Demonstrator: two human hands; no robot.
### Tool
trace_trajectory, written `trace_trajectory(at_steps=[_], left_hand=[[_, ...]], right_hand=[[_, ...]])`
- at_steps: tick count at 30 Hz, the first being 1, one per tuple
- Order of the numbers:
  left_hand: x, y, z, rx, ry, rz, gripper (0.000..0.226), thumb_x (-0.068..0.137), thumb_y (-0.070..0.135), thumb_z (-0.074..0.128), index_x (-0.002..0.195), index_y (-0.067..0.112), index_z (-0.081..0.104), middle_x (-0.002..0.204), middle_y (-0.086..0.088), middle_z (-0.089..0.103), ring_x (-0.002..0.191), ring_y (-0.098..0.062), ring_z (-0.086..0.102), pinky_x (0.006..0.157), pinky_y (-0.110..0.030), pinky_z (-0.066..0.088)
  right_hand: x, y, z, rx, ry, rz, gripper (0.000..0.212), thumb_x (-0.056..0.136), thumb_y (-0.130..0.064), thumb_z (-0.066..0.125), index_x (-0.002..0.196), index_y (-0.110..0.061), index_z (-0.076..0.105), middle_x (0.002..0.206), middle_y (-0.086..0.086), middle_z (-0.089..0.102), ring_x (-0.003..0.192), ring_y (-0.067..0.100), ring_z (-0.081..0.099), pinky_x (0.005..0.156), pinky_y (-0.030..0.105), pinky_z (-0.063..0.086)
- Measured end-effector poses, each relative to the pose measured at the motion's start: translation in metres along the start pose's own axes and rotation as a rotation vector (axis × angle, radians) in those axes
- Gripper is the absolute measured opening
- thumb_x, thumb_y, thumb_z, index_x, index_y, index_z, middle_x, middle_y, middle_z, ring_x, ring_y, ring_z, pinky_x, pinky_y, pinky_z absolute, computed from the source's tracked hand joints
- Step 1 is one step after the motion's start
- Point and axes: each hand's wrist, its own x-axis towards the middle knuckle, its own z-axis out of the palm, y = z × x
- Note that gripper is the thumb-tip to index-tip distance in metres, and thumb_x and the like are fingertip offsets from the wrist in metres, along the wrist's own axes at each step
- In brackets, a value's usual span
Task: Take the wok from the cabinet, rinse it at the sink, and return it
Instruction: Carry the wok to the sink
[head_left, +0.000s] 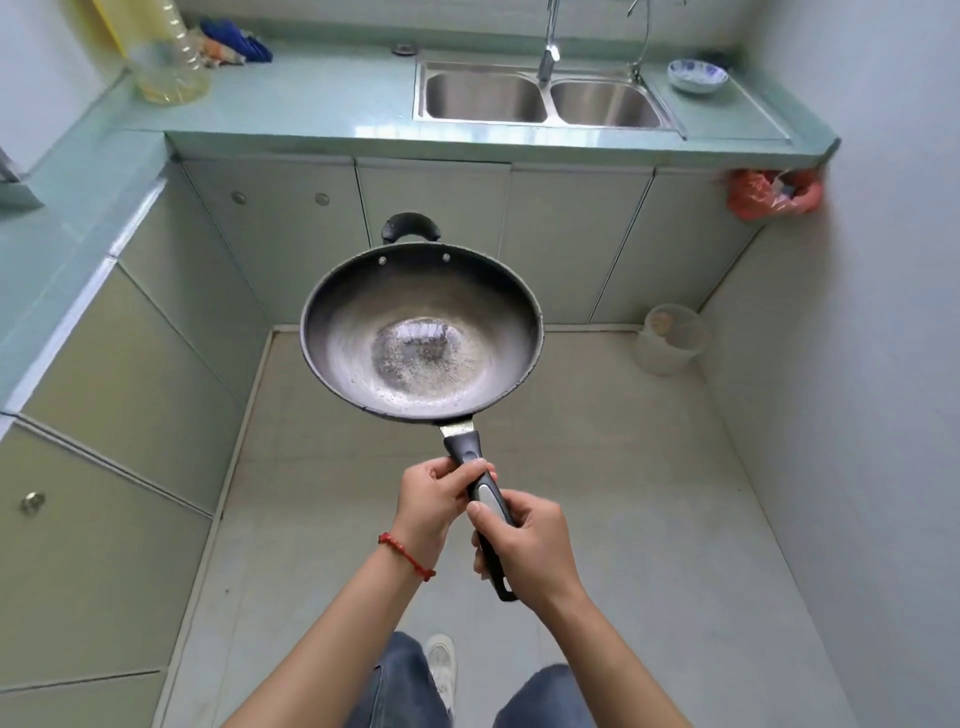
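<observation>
Both hands gripping handle, wok (421, 332) beyond

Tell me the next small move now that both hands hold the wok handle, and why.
Probably step forward and carry the wok toward the sink. Left hand and right hand both grip its long handle; the wok is held above the floor, short of the counter, with residue visible in its bottom.

No text, label, brand or number can be read anywhere in this view (the bowl (697, 75) to the right of the sink (540, 96) carries only a blue painted pattern, and the wok (421, 332) shows no marking).
</observation>
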Motion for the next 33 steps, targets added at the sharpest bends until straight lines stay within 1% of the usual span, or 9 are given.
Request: trace_trajectory(at_steps=[4, 9, 12, 15, 20, 23, 25, 31, 33], left_hand=[[0.053, 0.029, 0.021, 0.005, -0.017, -0.004, 0.016, 0.077, -0.004, 0.061, 0.062, -0.001, 0.064, 0.052, -0.003, 0.067, 0.047, -0.013, 0.061, 0.052, -0.024, 0.052], [0.131, 0.062, 0.059, 0.006, -0.019, 0.014, 0.015, 0.078, -0.004, 0.061, 0.063, -0.001, 0.064, 0.052, -0.002, 0.067, 0.048, -0.012, 0.062, 0.053, -0.023, 0.053], [0.181, 0.083, 0.088, -0.003, -0.007, 0.03, 0.017, 0.079, -0.004, 0.06, 0.063, -0.001, 0.064, 0.051, -0.002, 0.067, 0.047, -0.01, 0.062, 0.053, -0.022, 0.053], [0.224, 0.109, 0.12, 0.006, 0.026, 0.03, 0.019, 0.079, -0.004, 0.059, 0.061, 0.0, 0.064, 0.05, -0.001, 0.066, 0.047, -0.009, 0.061, 0.053, -0.021, 0.052], [0.288, 0.148, 0.165, 0.009, 0.045, 0.047, 0.017, 0.079, -0.002, 0.06, 0.063, 0.001, 0.065, 0.052, -0.001, 0.068, 0.049, -0.011, 0.062, 0.055, -0.023, 0.052], [0.322, 0.168, 0.183, 0.007, 0.052, 0.063, 0.016, 0.079, -0.003, 0.06, 0.064, 0.0, 0.065, 0.052, -0.001, 0.067, 0.048, -0.01, 0.062, 0.052, -0.02, 0.053], [0.347, 0.182, 0.192, 0.008, 0.045, 0.062, 0.016, 0.079, -0.003, 0.06, 0.064, 0.0, 0.065, 0.052, -0.001, 0.067, 0.048, -0.009, 0.062, 0.052, -0.019, 0.052], [0.437, 0.226, 0.209, 0.028, 0.013, 0.072, 0.016, 0.079, -0.001, 0.06, 0.064, 0.001, 0.066, 0.053, -0.001, 0.068, 0.05, -0.01, 0.062, 0.055, -0.022, 0.053], [0.469, 0.244, 0.213, 0.03, -0.002, 0.075, 0.016, 0.079, 0.0, 0.061, 0.064, 0.001, 0.066, 0.054, -0.001, 0.068, 0.05, -0.011, 0.062, 0.056, -0.023, 0.053]], right_hand=[[0.059, -0.02, -0.005, 0.009, 0.018, -0.015, 0.02, 0.082, -0.004, 0.06, 0.062, -0.003, 0.055, 0.052, 0.012, 0.051, 0.034, 0.02, 0.05, 0.039, 0.029, 0.043], [0.148, -0.041, -0.026, 0.003, 0.017, -0.039, 0.023, 0.082, -0.005, 0.061, 0.06, -0.007, 0.054, 0.051, 0.009, 0.05, 0.034, 0.019, 0.049, 0.038, 0.027, 0.042], [0.205, -0.057, -0.041, 0.007, 0.02, -0.057, 0.02, 0.076, -0.013, 0.064, 0.06, -0.007, 0.055, 0.051, 0.011, 0.05, 0.033, 0.018, 0.049, 0.037, 0.026, 0.041], [0.258, -0.078, -0.06, 0.0, 0.011, -0.037, 0.02, 0.069, -0.023, 0.062, 0.061, -0.005, 0.055, 0.051, 0.011, 0.05, 0.033, 0.018, 0.049, 0.038, 0.027, 0.041], [0.338, -0.113, -0.089, -0.005, -0.019, -0.048, 0.021, 0.067, -0.025, 0.06, 0.061, -0.006, 0.056, 0.05, 0.01, 0.051, 0.034, 0.019, 0.051, 0.04, 0.028, 0.042], [0.379, -0.127, -0.096, 0.009, -0.032, -0.05, 0.024, 0.068, -0.025, 0.061, 0.064, -0.002, 0.058, 0.05, 0.009, 0.052, 0.034, 0.019, 0.051, 0.041, 0.027, 0.042], [0.406, -0.138, -0.099, 0.019, -0.03, -0.049, 0.024, 0.067, -0.026, 0.061, 0.064, -0.003, 0.057, 0.051, 0.01, 0.052, 0.034, 0.019, 0.051, 0.041, 0.027, 0.042], [0.5, -0.167, -0.095, -0.009, 0.017, -0.054, 0.023, 0.066, -0.028, 0.06, 0.06, -0.006, 0.057, 0.052, 0.012, 0.051, 0.034, 0.019, 0.052, 0.043, 0.03, 0.042], [0.534, -0.179, -0.09, -0.011, 0.036, -0.055, 0.025, 0.066, -0.029, 0.06, 0.059, -0.005, 0.057, 0.052, 0.012, 0.051, 0.035, 0.019, 0.053, 0.043, 0.03, 0.042]])
